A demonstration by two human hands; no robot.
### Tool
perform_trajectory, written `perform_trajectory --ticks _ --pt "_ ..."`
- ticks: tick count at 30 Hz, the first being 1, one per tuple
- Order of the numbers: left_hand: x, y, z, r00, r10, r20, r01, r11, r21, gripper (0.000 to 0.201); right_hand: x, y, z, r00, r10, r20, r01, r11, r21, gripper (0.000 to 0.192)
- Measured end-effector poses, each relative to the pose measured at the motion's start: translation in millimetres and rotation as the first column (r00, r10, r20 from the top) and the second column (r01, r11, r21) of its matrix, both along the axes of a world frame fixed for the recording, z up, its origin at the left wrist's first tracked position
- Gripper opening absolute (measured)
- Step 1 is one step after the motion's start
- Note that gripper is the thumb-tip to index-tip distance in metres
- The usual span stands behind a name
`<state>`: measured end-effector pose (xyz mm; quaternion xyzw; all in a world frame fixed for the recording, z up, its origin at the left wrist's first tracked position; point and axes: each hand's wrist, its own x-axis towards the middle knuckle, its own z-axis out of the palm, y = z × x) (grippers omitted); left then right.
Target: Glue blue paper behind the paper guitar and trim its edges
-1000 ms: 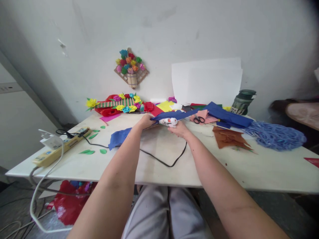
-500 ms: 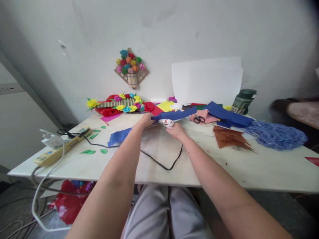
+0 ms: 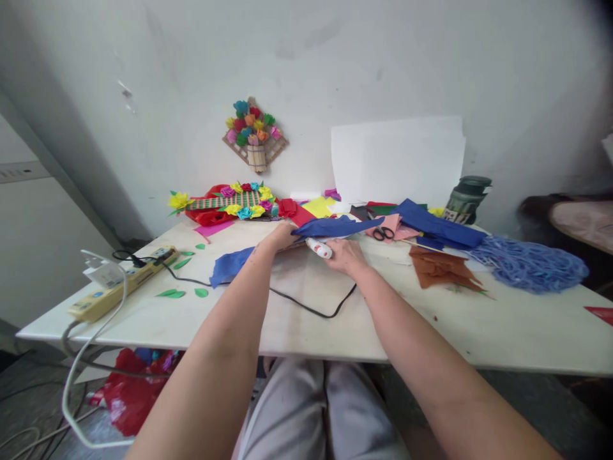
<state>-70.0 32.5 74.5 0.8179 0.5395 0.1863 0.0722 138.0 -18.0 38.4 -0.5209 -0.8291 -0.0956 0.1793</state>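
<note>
My left hand (image 3: 279, 236) presses down on a long blue paper strip (image 3: 230, 264) that runs across the white table (image 3: 297, 319). My right hand (image 3: 345, 254) grips a white glue gun (image 3: 318, 248), its nozzle tilted down and left at the strip beside my left fingers. The gun's black cord (image 3: 311, 310) loops over the table toward me. The strip's far end (image 3: 342, 225) rises to the right behind the gun.
A yellow power strip (image 3: 119, 284) with plugs lies at the left edge. Green paper leaves (image 3: 173, 293), scissors (image 3: 382, 234), brown paper (image 3: 440, 268), blue shredded paper (image 3: 531, 265), a dark jar (image 3: 467, 198) and paper-flower crafts (image 3: 230, 203) crowd the back.
My right hand has tipped the glue gun's nozzle down and left toward the blue strip. My left hand stays on the strip. The view shifted slightly.
</note>
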Motion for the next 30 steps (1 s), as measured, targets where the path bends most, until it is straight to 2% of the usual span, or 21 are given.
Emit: perform_trajectory --ticks 9,15,24,30 --pt "0.3 4.0 1.1 1.000 -0.016 0.002 0.015 0.999 0.042 0.024 -9.6 -5.4 9.2 0.992 0.000 0.125 0.002 1.000 -0.014 0.030" --pt "-0.7 0.1 -0.9 0.999 -0.006 0.039 0.007 1.000 -0.020 0.024 -15.4 -5.4 11.8 0.991 -0.004 0.134 0.011 0.999 -0.051 0.034" --pt "-3.5 -1.6 -2.3 0.995 -0.065 0.071 0.068 0.997 -0.038 0.031 -24.9 0.5 4.9 0.988 -0.030 0.153 0.042 0.996 -0.073 0.036" --pt "-7.9 10.4 -12.3 0.989 -0.067 0.134 0.073 0.997 -0.041 0.032 -31.1 2.4 2.0 0.991 -0.051 0.124 0.060 0.996 -0.072 0.033"
